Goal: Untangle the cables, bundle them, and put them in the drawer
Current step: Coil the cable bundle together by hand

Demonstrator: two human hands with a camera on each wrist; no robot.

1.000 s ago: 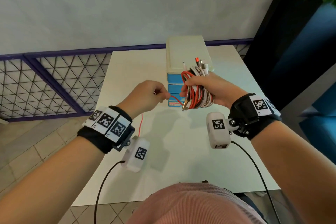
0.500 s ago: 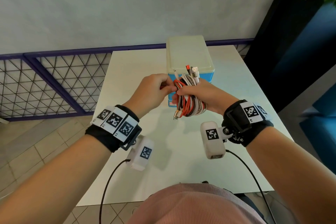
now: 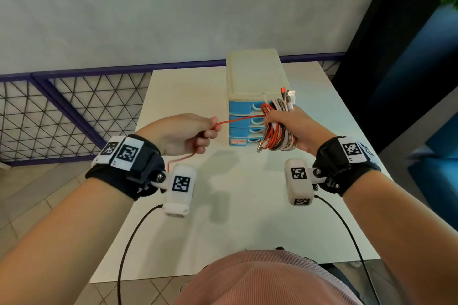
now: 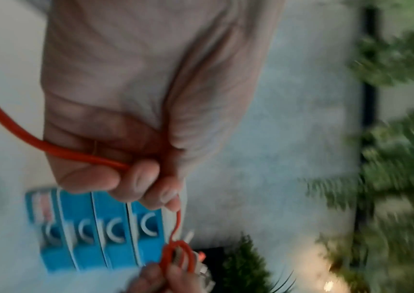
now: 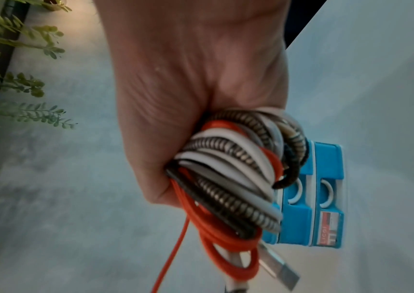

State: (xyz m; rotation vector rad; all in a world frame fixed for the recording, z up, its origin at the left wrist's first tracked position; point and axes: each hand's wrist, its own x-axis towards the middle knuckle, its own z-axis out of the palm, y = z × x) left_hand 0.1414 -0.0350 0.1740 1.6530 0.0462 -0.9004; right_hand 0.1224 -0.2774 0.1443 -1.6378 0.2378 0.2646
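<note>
Up above the table (image 3: pixel 247 205), the right hand (image 3: pixel 292 129) is closed around a coiled bundle of cables (image 3: pixel 277 131), red, white and braided, plug ends poking out above its fist. One red cable (image 3: pixel 238 120) runs taut from the bundle across to the left hand (image 3: pixel 183 134), which pinches it between curled fingers. Just beyond both hands stands a blue four-drawer organiser (image 3: pixel 247 119), every drawer closed, its contents hidden.
</note>
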